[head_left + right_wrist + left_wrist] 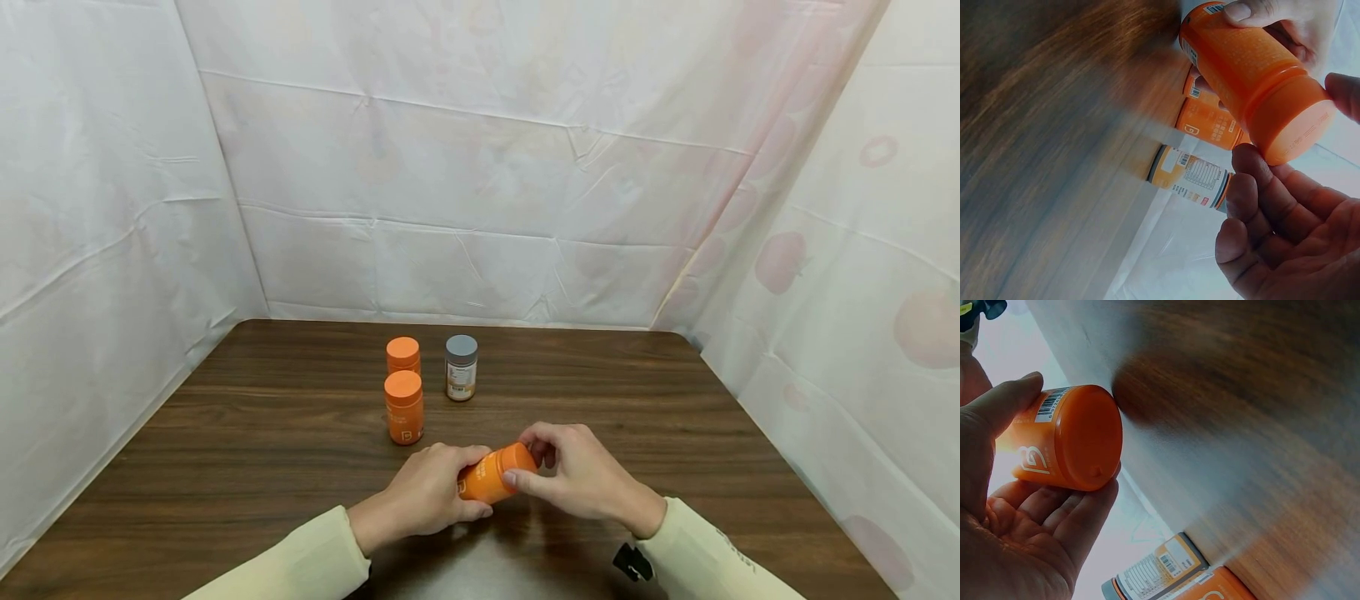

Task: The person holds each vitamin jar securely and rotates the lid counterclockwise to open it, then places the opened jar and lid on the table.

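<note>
The left hand (426,493) grips the bottle (486,479); beyond its fingertips, the right hand (585,473) pinches the cap (517,457). Steady left grip seems best.

From the head view we only get the top of the rear orange bottle (403,352), since the front orange bottle (405,410) blocks the rest. The print (461,379) on the grey-capped bottle (462,350) is too tiny for us. Left wrist view hides the held bottle's (1089,437) cap end; right wrist crops our view of the right hand (1297,231), and the table (1054,187) is blurry.
</note>
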Demonstrator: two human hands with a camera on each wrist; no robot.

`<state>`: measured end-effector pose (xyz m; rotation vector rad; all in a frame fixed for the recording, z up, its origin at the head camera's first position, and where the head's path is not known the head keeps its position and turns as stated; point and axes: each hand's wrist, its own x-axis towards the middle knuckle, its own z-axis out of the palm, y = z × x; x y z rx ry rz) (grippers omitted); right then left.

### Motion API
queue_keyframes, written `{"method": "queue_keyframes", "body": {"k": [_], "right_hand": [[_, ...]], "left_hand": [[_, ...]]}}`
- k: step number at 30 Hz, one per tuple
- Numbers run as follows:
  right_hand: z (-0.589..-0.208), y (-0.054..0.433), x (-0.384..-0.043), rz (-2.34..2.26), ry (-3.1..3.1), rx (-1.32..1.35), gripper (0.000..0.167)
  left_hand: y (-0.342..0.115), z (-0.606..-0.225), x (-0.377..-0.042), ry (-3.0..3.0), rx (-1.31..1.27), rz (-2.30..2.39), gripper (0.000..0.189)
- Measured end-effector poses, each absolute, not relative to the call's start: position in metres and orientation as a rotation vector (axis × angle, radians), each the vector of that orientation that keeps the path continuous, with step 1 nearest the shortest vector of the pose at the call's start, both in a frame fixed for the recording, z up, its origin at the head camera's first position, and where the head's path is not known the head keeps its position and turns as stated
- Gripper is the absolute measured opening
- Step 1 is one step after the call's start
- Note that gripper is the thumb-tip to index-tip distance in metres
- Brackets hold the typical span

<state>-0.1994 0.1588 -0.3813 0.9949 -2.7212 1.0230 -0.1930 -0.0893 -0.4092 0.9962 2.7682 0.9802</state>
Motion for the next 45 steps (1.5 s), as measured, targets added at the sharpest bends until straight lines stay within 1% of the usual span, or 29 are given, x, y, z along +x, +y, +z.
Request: {"method": "queue_keyframes", "body": {"k": [4, 7, 21, 31, 36, 38, 40, 45], "right_hand": [[-0.3817, 0.1591, -0.2003, 1.016, -2.696, 1.038, 0.028], [-0.3823, 0.1597, -0.2008, 0.997, -2.669, 1.073, 0.029], [-0.3843, 0.1646, -0.2007, 0.957, -2.527, 1.236, 0.050], [-0.3832, 0.1632, -0.2029, 0.990, -2.400, 1.375, 0.061], [-0.3828, 0.1622, -0.2019, 0.991, -2.405, 1.388, 0.066], [-0.3834, 0.1625, -0.2015, 0.988, -2.440, 1.362, 0.063], [-0.3842, 0.1624, -0.2011, 0.977, -2.471, 1.320, 0.057], [-0.3853, 0.1612, -0.2002, 0.972, -2.543, 1.167, 0.047]], "left_hand": [[-0.0894, -0.4092, -0.1929, 2.774, 1.001, 0.973, 0.042], [-0.0896, -0.4095, -0.1930, 2.780, 1.005, 0.969, 0.041], [-0.0897, -0.4107, -0.1933, 2.791, 1.014, 0.950, 0.044], [-0.0899, -0.4098, -0.1931, 2.789, 1.004, 0.947, 0.046], [-0.0898, -0.4093, -0.1928, 2.792, 1.001, 0.947, 0.047], [-0.0899, -0.4093, -0.1928, 2.792, 1.001, 0.950, 0.046], [-0.0901, -0.4094, -0.1930, 2.789, 1.000, 0.954, 0.046], [-0.0901, -0.4098, -0.1932, 2.779, 0.999, 0.962, 0.045]]}}
